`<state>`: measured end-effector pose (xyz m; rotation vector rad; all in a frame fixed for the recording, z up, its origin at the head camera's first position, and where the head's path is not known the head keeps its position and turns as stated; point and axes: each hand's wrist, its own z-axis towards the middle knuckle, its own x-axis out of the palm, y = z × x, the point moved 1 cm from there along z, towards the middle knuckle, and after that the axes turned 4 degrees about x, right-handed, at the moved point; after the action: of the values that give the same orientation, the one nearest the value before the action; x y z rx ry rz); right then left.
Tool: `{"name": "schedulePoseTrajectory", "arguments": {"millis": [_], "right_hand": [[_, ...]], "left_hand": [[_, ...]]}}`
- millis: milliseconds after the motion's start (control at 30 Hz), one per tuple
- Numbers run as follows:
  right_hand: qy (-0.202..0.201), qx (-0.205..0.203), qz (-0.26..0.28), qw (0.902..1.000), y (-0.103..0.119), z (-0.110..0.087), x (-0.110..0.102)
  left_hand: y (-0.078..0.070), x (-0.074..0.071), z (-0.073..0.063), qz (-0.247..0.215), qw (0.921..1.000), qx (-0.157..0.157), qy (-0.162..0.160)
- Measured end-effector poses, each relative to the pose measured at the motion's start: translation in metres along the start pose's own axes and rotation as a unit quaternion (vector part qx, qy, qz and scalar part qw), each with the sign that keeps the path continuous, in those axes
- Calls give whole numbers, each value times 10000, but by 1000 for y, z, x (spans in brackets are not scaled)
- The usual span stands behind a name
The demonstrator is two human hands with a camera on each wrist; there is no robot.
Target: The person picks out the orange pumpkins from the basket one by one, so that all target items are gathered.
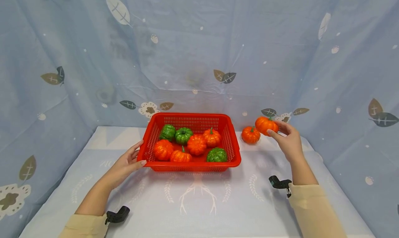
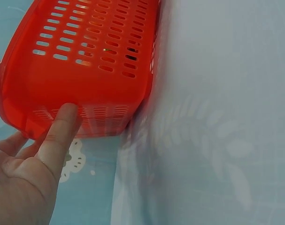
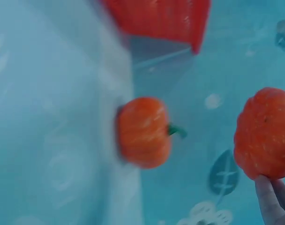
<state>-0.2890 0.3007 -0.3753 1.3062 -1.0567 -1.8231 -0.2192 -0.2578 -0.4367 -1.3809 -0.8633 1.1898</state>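
My left hand (image 1: 124, 165) grips the red plastic basket (image 1: 190, 164) at its near left corner, thumb on the front rim and fingers along the left side. In the left wrist view a finger (image 2: 61, 136) lies against the basket's slotted wall (image 2: 86, 89). My right hand (image 1: 290, 141) holds a small orange pumpkin (image 1: 266, 125) with a green stem, raised above the table right of the basket. In the right wrist view that pumpkin (image 3: 266, 133) shows at the right edge, fingertips against it. Another orange pumpkin (image 1: 250, 135) sits on the table between basket and right hand.
Inside the basket are several orange pumpkins (image 1: 197, 144) and three green ones (image 1: 184, 136). A white patterned cloth (image 1: 199, 203) covers the table. Blue leaf-print curtains (image 1: 193, 58) stand behind and at both sides, close to the table's edges.
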Motion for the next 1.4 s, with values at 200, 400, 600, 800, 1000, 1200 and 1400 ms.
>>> {"name": "schedulePoseTrajectory", "arguments": {"millis": [200,400,600,800,1000,1200,1400], "right_hand": [[-414,285,-190,9986,-29,12,1],[-617,512,-393,9960,-50,22,3],[-508,707,-369,9955,-65,33,4],[-365,957,-412,9939,-75,41,5],[-281,1050,-550,9926,-82,49,6],[-91,1245,-724,9895,-85,53,10],[68,1372,-763,9876,-89,52,12]], "left_hand": [[-3,1,-1,-8,10000,-2,-1],[-2,0,-1,22,10000,5,-6],[-2,-1,-1,55,10000,-6,-26],[-1,-1,-1,52,10000,-52,-53],[0,-1,0,-40,10000,-27,-48],[0,-1,0,-77,10000,-1,-36],[-1,0,-2,-3,10000,-6,-49]]}}
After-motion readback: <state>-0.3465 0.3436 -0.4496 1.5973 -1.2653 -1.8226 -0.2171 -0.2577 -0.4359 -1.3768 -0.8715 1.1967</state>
